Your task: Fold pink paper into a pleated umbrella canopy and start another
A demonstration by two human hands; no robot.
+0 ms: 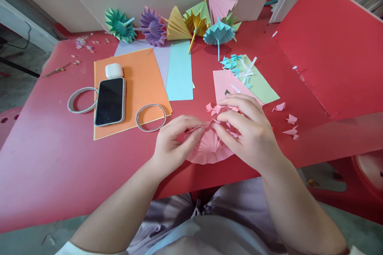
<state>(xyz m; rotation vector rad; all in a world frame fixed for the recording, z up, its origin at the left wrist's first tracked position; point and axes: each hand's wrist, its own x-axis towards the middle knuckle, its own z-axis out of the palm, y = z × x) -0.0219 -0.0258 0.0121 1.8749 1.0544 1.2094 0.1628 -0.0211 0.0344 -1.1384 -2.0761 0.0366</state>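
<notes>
A pleated pink paper fan shape [206, 151] lies near the front edge of the red table [60, 155]. My left hand [175, 143] pinches its upper left edge with closed fingers. My right hand [247, 129] is curled over its top right, fingertips pressed on the folds. Small pink folded scraps [213, 107] lie just beyond my fingers. A pink sheet [224, 81] sits behind my right hand.
A phone [110, 101] and white earbud case [114, 70] rest on an orange sheet [143, 83], with two tape rings [81, 100] [151, 117] beside them. Several finished paper umbrellas [220, 32] line the back. Blue [179, 71] and green [260, 85] sheets and a red board [332, 48] are nearby.
</notes>
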